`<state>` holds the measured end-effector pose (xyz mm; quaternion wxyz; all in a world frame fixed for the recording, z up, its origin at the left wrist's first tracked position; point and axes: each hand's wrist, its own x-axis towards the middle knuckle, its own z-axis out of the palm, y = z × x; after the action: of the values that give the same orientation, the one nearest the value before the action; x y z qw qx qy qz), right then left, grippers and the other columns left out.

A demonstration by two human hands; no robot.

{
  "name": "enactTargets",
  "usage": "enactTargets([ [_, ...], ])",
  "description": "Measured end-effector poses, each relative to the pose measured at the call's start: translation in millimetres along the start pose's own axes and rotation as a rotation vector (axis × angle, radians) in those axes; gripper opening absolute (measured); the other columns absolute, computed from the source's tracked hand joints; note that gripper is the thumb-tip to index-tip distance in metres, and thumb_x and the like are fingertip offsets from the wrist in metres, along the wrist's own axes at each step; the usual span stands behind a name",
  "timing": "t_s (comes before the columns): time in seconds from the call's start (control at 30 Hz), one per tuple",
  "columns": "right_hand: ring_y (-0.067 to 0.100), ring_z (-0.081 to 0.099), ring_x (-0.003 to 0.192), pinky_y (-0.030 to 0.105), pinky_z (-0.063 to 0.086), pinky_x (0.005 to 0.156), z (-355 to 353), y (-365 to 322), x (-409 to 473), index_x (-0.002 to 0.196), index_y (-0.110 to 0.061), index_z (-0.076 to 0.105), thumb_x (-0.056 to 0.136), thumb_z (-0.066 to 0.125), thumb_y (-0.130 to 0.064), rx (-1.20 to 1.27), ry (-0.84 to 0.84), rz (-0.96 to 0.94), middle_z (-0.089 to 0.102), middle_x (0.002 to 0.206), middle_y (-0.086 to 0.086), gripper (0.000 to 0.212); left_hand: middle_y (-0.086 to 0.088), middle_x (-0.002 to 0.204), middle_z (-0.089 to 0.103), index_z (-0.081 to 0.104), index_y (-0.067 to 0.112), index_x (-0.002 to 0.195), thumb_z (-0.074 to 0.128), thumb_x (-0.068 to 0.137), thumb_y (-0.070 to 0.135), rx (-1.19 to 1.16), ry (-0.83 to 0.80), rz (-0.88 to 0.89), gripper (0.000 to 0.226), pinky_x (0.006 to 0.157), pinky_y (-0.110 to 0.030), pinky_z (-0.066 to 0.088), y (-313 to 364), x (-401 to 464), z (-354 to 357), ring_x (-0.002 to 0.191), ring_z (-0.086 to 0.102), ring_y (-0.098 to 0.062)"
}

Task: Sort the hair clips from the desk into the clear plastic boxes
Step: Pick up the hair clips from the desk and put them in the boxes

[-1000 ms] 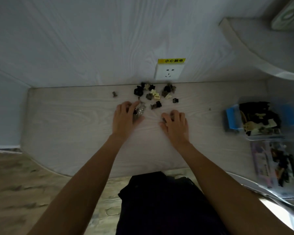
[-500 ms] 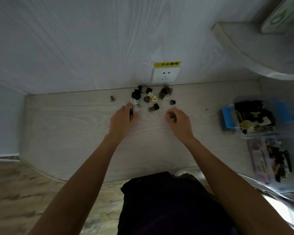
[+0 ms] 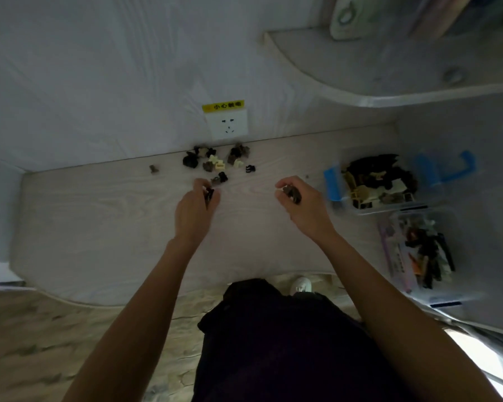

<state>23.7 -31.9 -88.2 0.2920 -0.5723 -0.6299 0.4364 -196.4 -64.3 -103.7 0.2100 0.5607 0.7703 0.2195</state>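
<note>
A small heap of hair clips (image 3: 215,162), black, brown and cream, lies on the pale desk (image 3: 99,227) under a wall socket. One brown clip (image 3: 153,168) sits apart to the left. My left hand (image 3: 193,211) pinches a dark clip (image 3: 209,194) just below the heap. My right hand (image 3: 302,207) is raised above the desk and grips a brown clip (image 3: 291,192). Right of it stands a clear box with blue latches (image 3: 331,181), full of dark and cream clips. A second clear box (image 3: 389,245) nearer me holds mixed clips.
A white wall socket (image 3: 228,126) with a yellow label is on the back wall. A curved shelf (image 3: 389,79) overhangs the desk's right side. The desk's rounded front edge runs above my dark-clothed lap (image 3: 273,343) and the wooden floor.
My right hand has lifted off the desk with a brown clip and moved right toward the blue-latched box. My left hand has closed on a dark clip beside the heap.
</note>
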Motion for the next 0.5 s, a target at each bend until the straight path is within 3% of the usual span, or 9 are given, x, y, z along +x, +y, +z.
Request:
enactTargets([
  [0.17, 0.002, 0.051, 0.064, 0.006, 0.038, 0.06, -85.7, 18.8, -17.2, 0.099, -0.008, 0.062, 0.09, 0.058, -0.017, -0.127, 0.172, -0.076, 0.056, 0.077, -0.005, 0.013, -0.001, 0.078, 0.058, 0.05, 0.01, 0.105, 0.047, 0.095, 0.034, -0.065, -0.064, 0.237, 0.026, 0.06, -0.026, 0.039, 112.0, -4.8, 29.9, 0.066, 0.056, -0.019],
  [0.33, 0.026, 0.06, 0.087, 0.03, 0.045, 0.074, -160.6, 49.4, -6.2, 0.109, -0.006, 0.059, 0.091, 0.057, -0.02, -0.347, 0.242, 0.007, 0.065, 0.1, 0.014, 0.023, 0.0, 0.073, 0.057, 0.05, 0.012, 0.106, 0.05, 0.093, 0.038, -0.023, -0.237, 0.46, 0.03, 0.06, -0.031, 0.042, 220.0, -3.7, 79.2, 0.07, 0.061, -0.027],
  [0.5, 0.026, 0.053, 0.109, 0.029, 0.045, 0.089, -197.6, 57.6, 11.5, 0.132, -0.013, 0.043, 0.09, 0.058, -0.023, -0.384, 0.133, 0.111, 0.048, 0.128, 0.015, 0.046, -0.013, 0.106, 0.065, 0.045, 0.015, 0.12, 0.042, 0.095, 0.039, 0.045, -0.295, 0.395, 0.034, 0.076, -0.037, 0.047, 254.1, 20.0, 113.4, 0.098, 0.058, -0.032],
])
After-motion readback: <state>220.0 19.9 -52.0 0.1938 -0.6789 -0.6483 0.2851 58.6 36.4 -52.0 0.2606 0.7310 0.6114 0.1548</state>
